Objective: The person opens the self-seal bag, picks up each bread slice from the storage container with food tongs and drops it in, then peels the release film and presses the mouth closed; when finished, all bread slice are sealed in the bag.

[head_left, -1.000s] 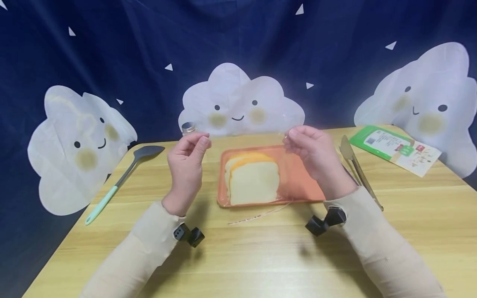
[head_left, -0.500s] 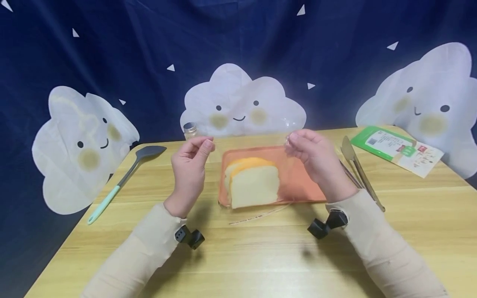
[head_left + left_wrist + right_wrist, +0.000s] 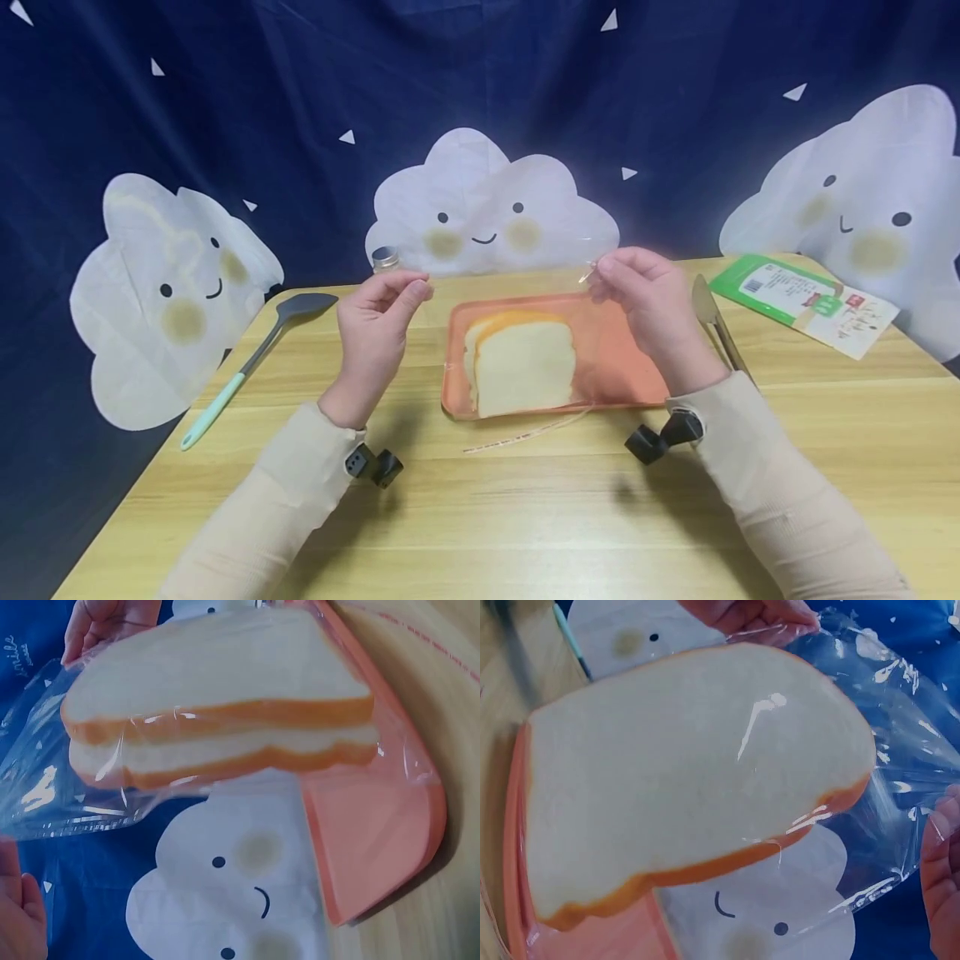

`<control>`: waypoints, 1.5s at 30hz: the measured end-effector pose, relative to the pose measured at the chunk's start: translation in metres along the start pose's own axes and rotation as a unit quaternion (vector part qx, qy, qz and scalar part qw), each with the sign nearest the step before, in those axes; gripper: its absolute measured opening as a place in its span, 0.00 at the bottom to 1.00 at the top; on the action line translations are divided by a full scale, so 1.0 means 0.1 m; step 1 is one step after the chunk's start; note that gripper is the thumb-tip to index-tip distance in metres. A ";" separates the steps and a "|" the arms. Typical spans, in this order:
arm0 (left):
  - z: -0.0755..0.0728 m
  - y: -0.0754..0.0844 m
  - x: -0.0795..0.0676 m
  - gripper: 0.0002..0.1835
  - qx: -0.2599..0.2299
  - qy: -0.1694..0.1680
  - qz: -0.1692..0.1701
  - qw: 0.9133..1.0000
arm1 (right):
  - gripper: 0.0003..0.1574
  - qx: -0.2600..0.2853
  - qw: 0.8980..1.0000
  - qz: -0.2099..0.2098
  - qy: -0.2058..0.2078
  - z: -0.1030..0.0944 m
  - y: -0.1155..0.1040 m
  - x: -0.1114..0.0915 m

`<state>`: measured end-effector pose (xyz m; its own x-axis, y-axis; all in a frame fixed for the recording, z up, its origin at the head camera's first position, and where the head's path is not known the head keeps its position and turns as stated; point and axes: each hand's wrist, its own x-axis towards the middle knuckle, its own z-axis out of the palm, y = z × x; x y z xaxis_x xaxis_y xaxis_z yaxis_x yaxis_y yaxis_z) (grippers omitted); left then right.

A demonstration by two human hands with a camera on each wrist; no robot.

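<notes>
Two bread slices (image 3: 525, 371) with orange-brown crusts stand side by side inside a clear plastic bag (image 3: 900, 742). My left hand (image 3: 372, 337) pinches one upper corner of the bag between thumb and fingers. Its other upper corner is pinched by my right hand (image 3: 651, 315), so the film stretches between them above the bread. Behind and beneath the bag lies an orange tray (image 3: 626, 371), the slices overlapping its left half in the head view. Both wrist views show the film wrapped closely around the slices, with loose, shiny plastic towards the hands.
A thin printed strip (image 3: 517, 439) lies before the tray. At left is a spatula (image 3: 258, 350) with a mint handle. Metal tongs (image 3: 716, 325) lie right of the tray, beside a green-and-white packet (image 3: 806, 302). A small lidded jar (image 3: 386, 258) stands behind my left hand.
My hands have drawn slightly apart, the right one rising a little towards the right. The bagged slices have shifted right, after dipping and coming back up. The view has panned slightly.
</notes>
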<state>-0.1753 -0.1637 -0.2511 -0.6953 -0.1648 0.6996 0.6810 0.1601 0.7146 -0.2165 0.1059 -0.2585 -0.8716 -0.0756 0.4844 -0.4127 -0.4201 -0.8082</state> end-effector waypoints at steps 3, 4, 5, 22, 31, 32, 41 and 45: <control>-0.02 0.00 0.03 0.08 0.010 -0.012 0.004 1.000 | 0.22 -0.014 1.000 -0.017 0.007 -0.01 -0.01 0.01; -0.02 0.00 0.03 0.08 0.013 -0.014 0.005 1.000 | 0.21 -0.017 1.000 -0.022 0.009 -0.01 -0.01 0.01; -0.03 -0.01 0.04 0.08 0.016 -0.016 0.005 1.000 | 0.21 -0.020 0.999 -0.026 0.010 -0.01 -0.01 0.02; -0.10 0.01 0.11 0.10 -0.021 -0.071 -0.007 0.997 | 0.19 -0.004 1.000 0.004 0.015 -0.02 -0.03 0.09; -0.13 0.01 0.11 0.05 -0.028 -0.103 -0.010 0.994 | 0.20 0.043 0.999 0.003 -0.015 -0.10 -0.01 0.10; -0.13 0.01 0.11 0.05 -0.032 -0.104 -0.011 0.994 | 0.20 0.055 0.998 0.002 -0.019 -0.11 0.00 0.10; -0.09 0.00 0.08 0.20 -0.056 -0.115 0.023 0.992 | 0.11 0.169 0.981 -0.007 -0.091 -0.18 0.11 0.14; -0.08 -0.02 0.09 0.21 -0.057 -0.125 0.047 0.989 | 0.10 0.170 0.978 -0.020 -0.122 -0.21 0.15 0.15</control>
<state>-0.1810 -0.1737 -0.2459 -0.6528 0.0934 0.7518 0.7572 0.0502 0.6513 -0.2416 0.1178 -0.2701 -0.7500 -0.2490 0.6128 -0.2978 -0.7001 -0.6490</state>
